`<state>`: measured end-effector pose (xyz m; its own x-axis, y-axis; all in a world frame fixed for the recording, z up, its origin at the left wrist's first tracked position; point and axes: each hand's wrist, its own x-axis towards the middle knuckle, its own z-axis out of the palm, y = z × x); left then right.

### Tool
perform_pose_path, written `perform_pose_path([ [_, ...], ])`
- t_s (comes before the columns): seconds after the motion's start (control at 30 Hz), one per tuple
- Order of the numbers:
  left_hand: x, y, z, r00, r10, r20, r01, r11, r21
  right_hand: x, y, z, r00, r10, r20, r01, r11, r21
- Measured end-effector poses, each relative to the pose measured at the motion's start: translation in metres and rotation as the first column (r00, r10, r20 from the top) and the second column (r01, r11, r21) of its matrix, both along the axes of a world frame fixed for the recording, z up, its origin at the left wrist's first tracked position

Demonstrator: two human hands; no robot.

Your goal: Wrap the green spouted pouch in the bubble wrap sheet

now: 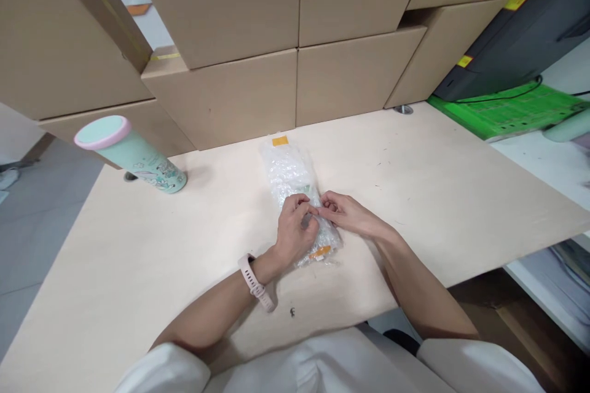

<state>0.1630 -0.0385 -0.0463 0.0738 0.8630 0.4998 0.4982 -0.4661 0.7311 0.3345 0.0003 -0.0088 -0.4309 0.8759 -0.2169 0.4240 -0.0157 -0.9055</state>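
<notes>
A bubble-wrapped package [288, 169] lies flat on the table, its long side running away from me. Orange tape marks its far end and its near end. My left hand [295, 230] is over the package's near half, its fingers curled and pinching at the wrap. From the right side, my right hand [348, 214] meets it, closed, with thumb and fingers at the wrap's edge. The fingertips of both hands nearly touch. What exactly they pinch is partly hidden by the fingers. The contents show only as a blurred greenish patch through the plastic.
A mint tumbler with a pink rim [145, 156] stands on the table [207, 221] at the left. Stacked cardboard boxes [230, 98] line the back edge. At the right are a green panel [511, 110] and a dark grey machine [520, 37].
</notes>
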Motion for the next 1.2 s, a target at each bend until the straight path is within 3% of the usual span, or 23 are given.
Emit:
perform_pose_path([
  [0.07, -0.002, -0.001, 0.001, 0.994, -0.003, 0.112, 0.004, 1.000, -0.008, -0.006, -0.003, 0.000, 0.990, -0.037, -0.135, 0.031, 0.998, -0.046],
  [0.17, -0.005, -0.002, 0.007, 0.985, -0.028, 0.168, 0.030, 1.000, -0.008, -0.016, -0.005, -0.005, 0.909, -0.136, -0.393, 0.044, 0.971, -0.233],
  [0.27, -0.010, 0.003, 0.023, 0.998, -0.064, -0.025, 0.066, 0.993, 0.097, -0.022, -0.006, -0.009, 0.844, -0.227, -0.486, 0.063, 0.942, -0.331],
  [0.37, -0.022, 0.015, 0.047, 0.927, -0.112, -0.358, 0.199, 0.956, 0.215, -0.021, -0.008, -0.005, 0.823, -0.163, -0.544, 0.007, 0.961, -0.278],
  [0.43, -0.033, 0.024, 0.063, 0.874, -0.126, -0.469, 0.226, 0.960, 0.164, -0.017, -0.010, 0.000, 0.806, -0.082, -0.587, -0.083, 0.965, -0.249],
  [0.5, -0.045, 0.031, 0.077, 0.872, -0.157, -0.464, 0.203, 0.978, 0.049, -0.013, -0.012, 0.005, 0.785, -0.032, -0.618, -0.153, 0.958, -0.244],
  [0.6, -0.059, 0.038, 0.091, 0.933, -0.227, -0.279, 0.193, 0.970, -0.146, -0.009, -0.013, 0.010, 0.756, -0.028, -0.653, -0.182, 0.951, -0.251],
  [0.7, -0.065, 0.041, 0.094, 0.953, -0.289, 0.089, 0.302, 0.888, -0.348, -0.009, -0.014, 0.012, 0.703, -0.061, -0.708, -0.172, 0.952, -0.253],
  [0.8, -0.065, 0.042, 0.090, 0.853, -0.251, 0.457, 0.460, 0.776, -0.432, -0.009, -0.014, 0.012, 0.661, -0.143, -0.737, -0.085, 0.961, -0.262],
  [0.87, -0.061, 0.041, 0.086, 0.776, -0.192, 0.600, 0.517, 0.739, -0.432, -0.008, -0.013, 0.012, 0.646, -0.209, -0.734, -0.006, 0.960, -0.279],
  [0.97, -0.051, 0.034, 0.085, 0.735, -0.126, 0.666, 0.521, 0.734, -0.437, -0.008, -0.011, 0.016, 0.629, -0.286, -0.723, 0.103, 0.952, -0.287],
  [1.07, -0.037, 0.024, 0.091, 0.734, -0.125, 0.668, 0.496, 0.770, -0.401, -0.007, -0.010, 0.021, 0.619, -0.333, -0.711, 0.219, 0.943, -0.251],
  [1.2, -0.023, 0.015, 0.093, 0.688, -0.076, 0.721, 0.510, 0.757, -0.408, -0.005, -0.011, 0.019, 0.718, -0.310, -0.623, 0.341, 0.937, -0.074],
])
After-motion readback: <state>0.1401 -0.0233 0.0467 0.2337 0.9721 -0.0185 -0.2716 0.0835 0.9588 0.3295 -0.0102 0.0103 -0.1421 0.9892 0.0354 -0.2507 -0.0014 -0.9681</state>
